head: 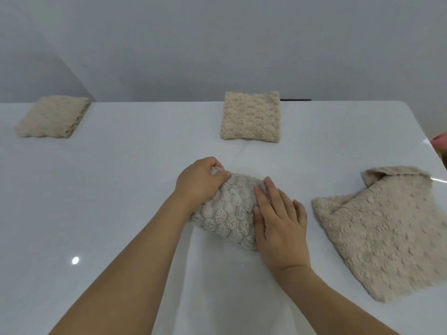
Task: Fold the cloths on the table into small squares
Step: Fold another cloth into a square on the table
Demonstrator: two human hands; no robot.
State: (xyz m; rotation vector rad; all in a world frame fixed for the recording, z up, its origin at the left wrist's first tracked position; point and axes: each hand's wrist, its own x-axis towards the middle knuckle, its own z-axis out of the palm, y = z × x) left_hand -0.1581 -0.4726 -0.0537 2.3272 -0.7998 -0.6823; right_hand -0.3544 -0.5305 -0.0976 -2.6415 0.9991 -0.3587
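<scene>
White table point(121, 189), grey wall point(217, 39) behind it. Four beige, nubbly cloths on the surface.

The cloth under my hands point(227, 213) sits near the middle of the table, folded into a thick small bundle, turned at an angle to the table edge. My left hand point(198, 182) grips its far left corner: fingers curled over the edge, thumb pressed on top, a wad of fabric bunched inside the grip. My right hand point(280, 226) lies flat on the right side of the same cloth, fingers straight and close together, pointing away from me, palm pressing down. It holds nothing; it only pins the fold. The right edge of the bundle is hidden under that hand.

Far centre, near the table's back edge: a folded cloth point(250, 116), a neat square, lying flat, well apart from my hands.

Far left corner: another folded square point(52, 117), flat, its layered edge visible on the right side.

Right, near side: an unfolded cloth point(384, 235), spread open and skewed, its far corner flopped over on itself. It lies just beside my right hand, not touching it.

A bright spot of light point(75, 260) reflects on the tabletop, near left. At the far right edge of view, something pinkish point(440, 140), too cut off to tell.
</scene>
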